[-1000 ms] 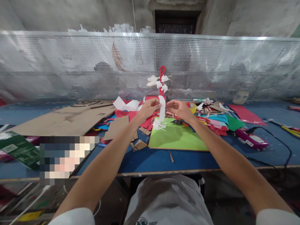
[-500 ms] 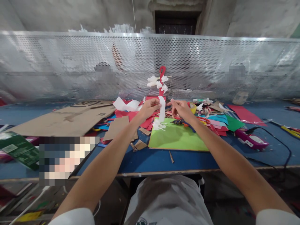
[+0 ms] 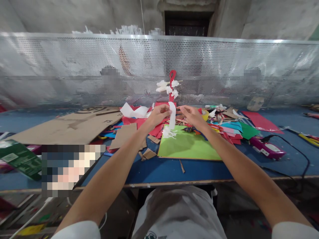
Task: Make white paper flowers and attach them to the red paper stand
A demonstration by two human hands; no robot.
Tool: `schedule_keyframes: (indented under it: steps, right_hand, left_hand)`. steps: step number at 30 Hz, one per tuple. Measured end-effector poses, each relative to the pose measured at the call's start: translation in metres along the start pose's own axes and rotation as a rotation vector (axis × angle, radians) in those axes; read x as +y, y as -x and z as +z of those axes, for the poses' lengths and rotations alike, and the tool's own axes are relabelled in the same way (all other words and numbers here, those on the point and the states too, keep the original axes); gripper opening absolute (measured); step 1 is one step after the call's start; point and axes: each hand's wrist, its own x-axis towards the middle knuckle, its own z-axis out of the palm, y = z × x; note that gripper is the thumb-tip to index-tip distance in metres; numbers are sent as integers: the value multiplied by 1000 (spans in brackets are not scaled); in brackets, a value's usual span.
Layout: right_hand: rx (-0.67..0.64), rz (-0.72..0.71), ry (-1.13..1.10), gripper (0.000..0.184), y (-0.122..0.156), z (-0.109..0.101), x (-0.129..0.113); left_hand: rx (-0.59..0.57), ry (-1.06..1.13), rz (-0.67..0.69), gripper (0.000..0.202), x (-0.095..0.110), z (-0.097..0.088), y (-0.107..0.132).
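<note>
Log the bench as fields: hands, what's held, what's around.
Left hand: pinches white paper strip near its top
Strip: hangs upright, fringed end over green sheet
Right hand: beside strip's top; contact unclear
Behind: red paper stem with white tufts
Right: purple corded tool on blue table
Left: cardboard sheet

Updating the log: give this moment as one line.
left hand: pinching white paper strip | right hand: beside strip, grip unclear | under: green sheet
</note>
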Motion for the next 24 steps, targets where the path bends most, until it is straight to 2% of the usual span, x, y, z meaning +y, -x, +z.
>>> schedule_keyframes:
  steps: [8, 14, 24]
  right_hand:
    - [-10, 35, -100, 35, 2, 1, 0]
    - [13, 7, 98, 43, 6, -1, -10]
    - [-10, -25, 106, 24, 6, 0, -9]
  left_hand:
    - [-7, -4, 13, 21, 0, 0, 0]
    - [-7, 8, 9, 23, 0, 0, 0]
    - [-7, -7, 12, 22, 2, 0, 1]
